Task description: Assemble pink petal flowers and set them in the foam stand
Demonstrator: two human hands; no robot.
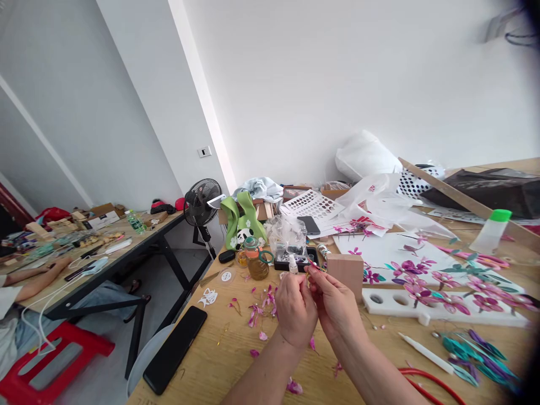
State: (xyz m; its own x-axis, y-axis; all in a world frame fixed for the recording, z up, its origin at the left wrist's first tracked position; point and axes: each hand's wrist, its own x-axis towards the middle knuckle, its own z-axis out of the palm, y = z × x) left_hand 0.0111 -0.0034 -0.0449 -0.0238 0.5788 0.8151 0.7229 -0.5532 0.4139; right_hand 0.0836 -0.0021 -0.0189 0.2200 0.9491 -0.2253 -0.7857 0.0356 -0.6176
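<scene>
My left hand (295, 308) and my right hand (333, 304) are raised together above the wooden table (236, 360), fingertips pinched on a small thin flower stem (313, 265) with a pink tip. Loose pink petals (258, 313) lie on the table just left of my hands. A wooden block (345, 271) stands right behind my right hand. Finished pink paper flowers (417, 292) lie on a white foam holder (439, 309) to the right.
A black phone (175, 349) lies at the table's near left edge. A glass jar (255, 260), a small dropper bottle (292, 264), a green panda bag (242, 225) and a fan (202, 203) stand behind. Teal and purple leaves (476, 354) lie right. Another person's arm (34, 278) rests on the far table.
</scene>
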